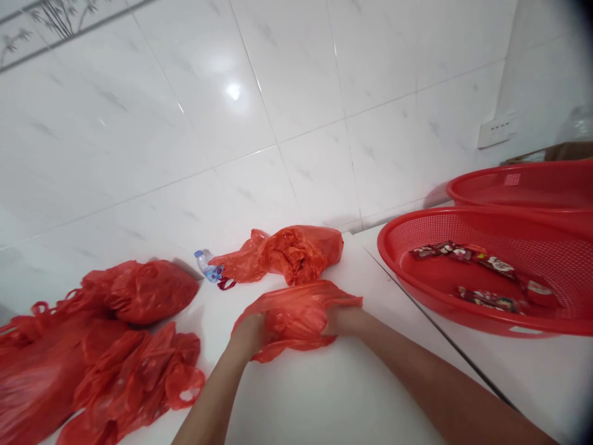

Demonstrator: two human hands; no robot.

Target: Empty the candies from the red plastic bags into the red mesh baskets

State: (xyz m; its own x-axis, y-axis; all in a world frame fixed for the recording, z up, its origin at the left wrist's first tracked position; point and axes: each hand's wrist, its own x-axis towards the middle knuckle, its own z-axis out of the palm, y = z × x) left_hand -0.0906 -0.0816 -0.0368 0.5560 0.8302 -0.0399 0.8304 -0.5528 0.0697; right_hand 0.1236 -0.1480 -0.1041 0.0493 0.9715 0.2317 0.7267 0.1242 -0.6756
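Observation:
A red plastic bag (291, 315) is spread over both of my hands in the middle of the view, above the white table (296, 395). My left hand (254, 332) reaches into its left side, with only the wrist and back of the hand showing. From the right, my right hand (337, 321) goes into the opposite side. The bag's film covers the fingers of both hands, so their pose is hidden. Just behind lies another crumpled red plastic bag (301, 250), beside a small bottle with a blue cap (208, 267).
Several filled or crumpled red bags (134, 296) cover the left of the table. At right, a red basket (417, 290) holds dark snack packets (486, 262), with a second red basket (523, 185) behind it. A tiled wall (301, 136) with a socket (495, 131) borders the back.

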